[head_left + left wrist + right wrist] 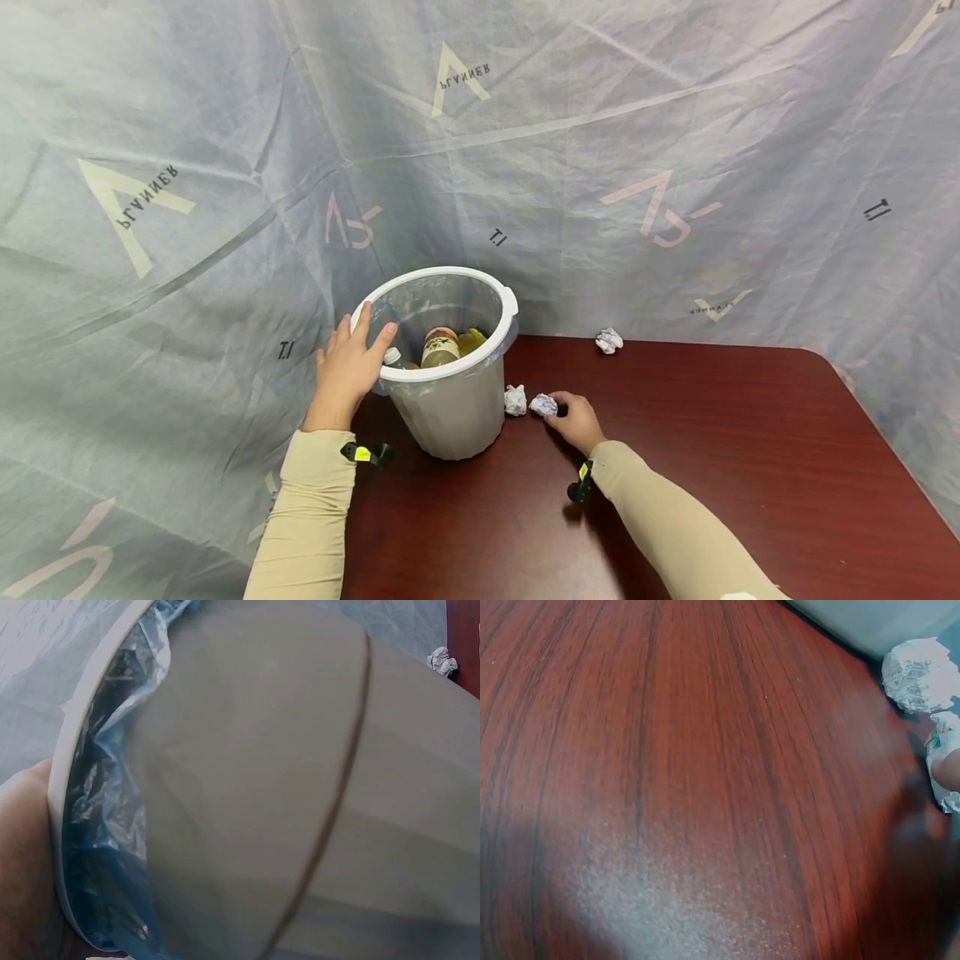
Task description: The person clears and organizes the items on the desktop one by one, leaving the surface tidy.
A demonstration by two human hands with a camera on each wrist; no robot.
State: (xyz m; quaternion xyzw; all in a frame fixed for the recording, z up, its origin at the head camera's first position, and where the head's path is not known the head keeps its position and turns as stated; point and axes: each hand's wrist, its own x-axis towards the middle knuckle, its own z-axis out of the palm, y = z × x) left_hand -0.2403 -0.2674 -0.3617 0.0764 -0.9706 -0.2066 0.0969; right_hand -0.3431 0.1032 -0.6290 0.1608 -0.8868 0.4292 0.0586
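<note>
A grey trash bin [450,417] with a white rim [67,765] and a clear bluish liner [120,772] stands upright on the table. My left hand [348,367] rests on the near-left part of that rim with its fingers spread. Between the thumb and fingers of my right hand [577,423] is a crumpled paper ball [543,406], low at the tabletop to the right of the bin. Another paper ball [515,400] lies between it and the bin wall. Inside the bin are a labelled jar [441,346], a white-capped bottle [393,357] and something yellow [471,341].
A third paper ball [609,340] lies at the far edge of the dark red wooden table [720,417]. Grey printed cloth [570,208] hangs behind the table and along its left side, close to the bin.
</note>
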